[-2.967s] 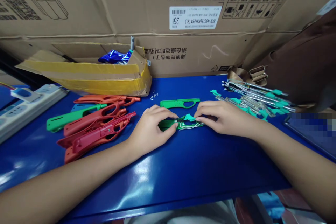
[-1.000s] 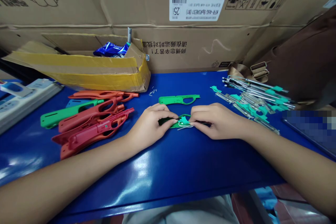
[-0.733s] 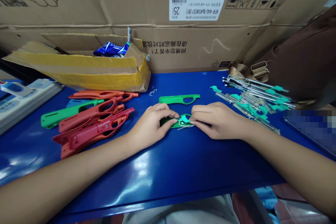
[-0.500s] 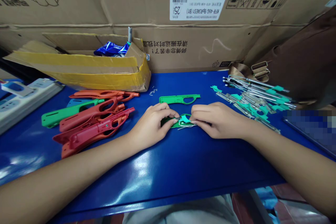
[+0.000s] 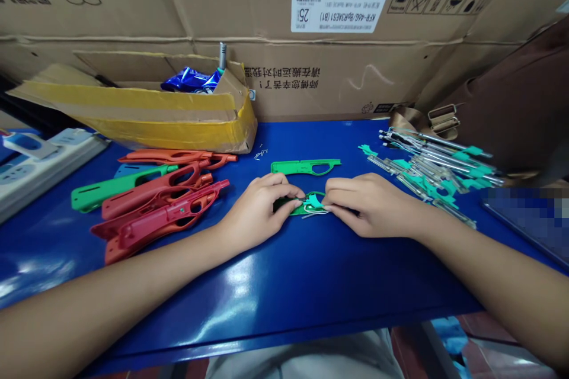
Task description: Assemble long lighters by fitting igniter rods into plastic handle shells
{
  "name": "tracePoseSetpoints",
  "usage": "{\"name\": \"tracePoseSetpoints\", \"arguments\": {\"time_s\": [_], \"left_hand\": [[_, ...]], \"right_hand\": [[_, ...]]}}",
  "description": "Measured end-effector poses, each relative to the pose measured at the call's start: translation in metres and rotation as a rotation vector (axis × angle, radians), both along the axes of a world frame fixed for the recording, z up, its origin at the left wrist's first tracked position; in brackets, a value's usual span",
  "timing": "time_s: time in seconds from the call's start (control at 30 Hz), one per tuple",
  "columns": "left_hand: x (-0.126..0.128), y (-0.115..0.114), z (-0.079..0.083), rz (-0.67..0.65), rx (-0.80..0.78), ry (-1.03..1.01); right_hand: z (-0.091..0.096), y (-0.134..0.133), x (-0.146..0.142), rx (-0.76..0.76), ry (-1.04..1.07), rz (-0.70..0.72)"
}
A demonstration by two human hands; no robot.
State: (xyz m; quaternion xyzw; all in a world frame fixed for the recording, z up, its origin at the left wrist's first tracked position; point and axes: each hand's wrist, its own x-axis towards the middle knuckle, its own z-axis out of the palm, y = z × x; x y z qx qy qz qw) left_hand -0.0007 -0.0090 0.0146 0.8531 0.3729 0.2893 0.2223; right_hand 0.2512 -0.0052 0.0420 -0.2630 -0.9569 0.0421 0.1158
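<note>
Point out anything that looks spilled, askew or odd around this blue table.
Thin white bits lie scattered on the blue table, right of the yellow-taped box, like stray scraps. Behind, the printing on the cardboard is upside down, as if inverted.

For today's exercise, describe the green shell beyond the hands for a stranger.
On the blue table, find the left hand and right hand. Beyond them lies the green shell; unlike the shell between them, with white wires, it shows none.
</note>
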Motion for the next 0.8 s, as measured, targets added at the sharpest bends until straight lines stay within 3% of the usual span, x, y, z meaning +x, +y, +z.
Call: {"name": "tracePoseSetpoints", "arguments": {"time_s": [0.8], "left_hand": [[0.0, -0.0001, -0.0006, 0.004, 0.022, 0.011]], "right_hand": [[0.0039, -0.0017, -0.0001, 0.056, -0.059, -0.022]]}}
